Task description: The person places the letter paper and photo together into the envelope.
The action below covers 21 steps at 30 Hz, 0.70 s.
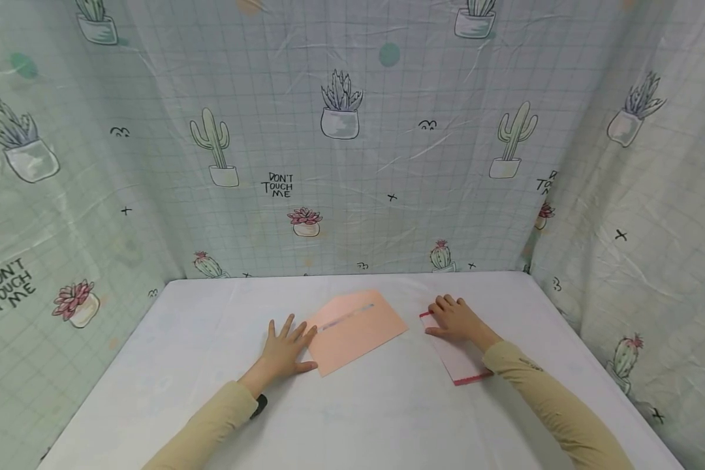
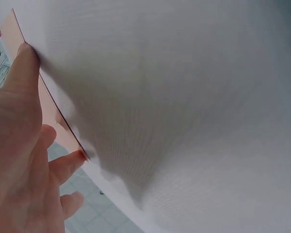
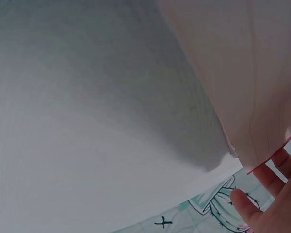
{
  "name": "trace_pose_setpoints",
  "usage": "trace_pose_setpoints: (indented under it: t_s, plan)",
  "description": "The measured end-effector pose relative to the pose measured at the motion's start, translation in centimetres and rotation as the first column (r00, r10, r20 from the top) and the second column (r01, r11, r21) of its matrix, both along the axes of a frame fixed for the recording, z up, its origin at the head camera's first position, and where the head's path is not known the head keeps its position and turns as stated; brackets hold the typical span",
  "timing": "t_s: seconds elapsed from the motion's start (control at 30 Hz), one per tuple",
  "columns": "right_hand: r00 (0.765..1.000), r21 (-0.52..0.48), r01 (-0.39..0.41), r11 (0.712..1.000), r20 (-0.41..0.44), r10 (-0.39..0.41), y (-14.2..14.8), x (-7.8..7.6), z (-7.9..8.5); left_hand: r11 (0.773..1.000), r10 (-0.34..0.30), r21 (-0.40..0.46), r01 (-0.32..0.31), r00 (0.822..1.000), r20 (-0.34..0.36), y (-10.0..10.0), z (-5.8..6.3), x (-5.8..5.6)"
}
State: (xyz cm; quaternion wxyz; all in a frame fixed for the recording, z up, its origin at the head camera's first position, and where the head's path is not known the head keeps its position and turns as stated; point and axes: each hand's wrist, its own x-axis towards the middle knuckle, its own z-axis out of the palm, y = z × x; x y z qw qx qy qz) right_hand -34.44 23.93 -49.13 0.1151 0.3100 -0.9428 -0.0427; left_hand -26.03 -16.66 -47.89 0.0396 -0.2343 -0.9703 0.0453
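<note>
A peach envelope [image 1: 358,333] lies on the table with its flap folded back and a bluish strip along the fold. My left hand [image 1: 284,347] is spread at its left edge, fingers straight. In the left wrist view the thumb [image 2: 24,65] and a fingertip meet the envelope's edge [image 2: 49,99]. Farther right, my right hand [image 1: 455,320] grips the far end of a pale paper piece [image 1: 455,359] with red ends; its fingers bend over that end and the thumb lies at its left side. The right wrist view shows fingers at the red edge, and faint lines on the paper [image 3: 242,73].
The white-covered table [image 1: 352,418] ends at a cactus-printed cloth [image 1: 258,228] hung behind it and on both sides. A dark band [image 1: 260,406] shows at the left wrist. A strip of table separates the envelope from the paper piece.
</note>
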Motion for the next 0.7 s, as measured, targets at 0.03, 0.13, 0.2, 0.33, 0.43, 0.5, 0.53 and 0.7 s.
trace_pose_setpoints:
  t_s: [0.03,0.13,0.2,0.33,0.43,0.5,0.53,0.7]
  plan:
    - [1.0,-0.005,-0.001,1.0,0.001,0.001,0.0,0.0,0.0,1.0,0.001,0.0,-0.001,1.0,0.001,0.0,0.0,0.0]
    - [1.0,-0.004,0.002,1.0,0.015,-0.002,0.1,-0.1,0.1,1.0,0.005,0.004,-0.005,1.0,0.005,0.0,-0.2,-0.1]
    - [1.0,0.006,0.01,1.0,0.03,-0.01,0.1,-0.2,0.3,1.0,0.007,0.009,-0.008,1.0,0.01,-0.1,-0.3,-0.2]
    - [0.996,0.022,0.027,0.999,0.086,-0.028,0.2,-0.5,0.9,1.0,0.01,0.007,-0.01,1.0,0.01,-0.1,-0.6,-0.3]
    - [0.99,0.037,0.03,0.999,0.137,-0.035,0.2,-0.7,1.6,1.0,0.014,0.001,-0.014,1.0,0.01,-0.1,-0.7,-0.4]
    - [0.983,0.039,0.034,0.999,0.181,-0.041,0.1,-0.7,2.1,1.0,0.017,-0.001,-0.017,1.0,0.011,-0.1,-0.7,-0.4]
    - [0.979,0.034,0.032,0.999,0.202,-0.039,0.1,-0.7,2.3,1.0,0.018,-0.002,-0.018,1.0,0.011,-0.1,-0.8,-0.4]
    - [0.96,0.018,0.042,0.999,0.277,-0.045,0.2,-0.6,2.8,1.0,0.022,-0.011,-0.022,1.0,0.017,0.0,-0.6,-0.3]
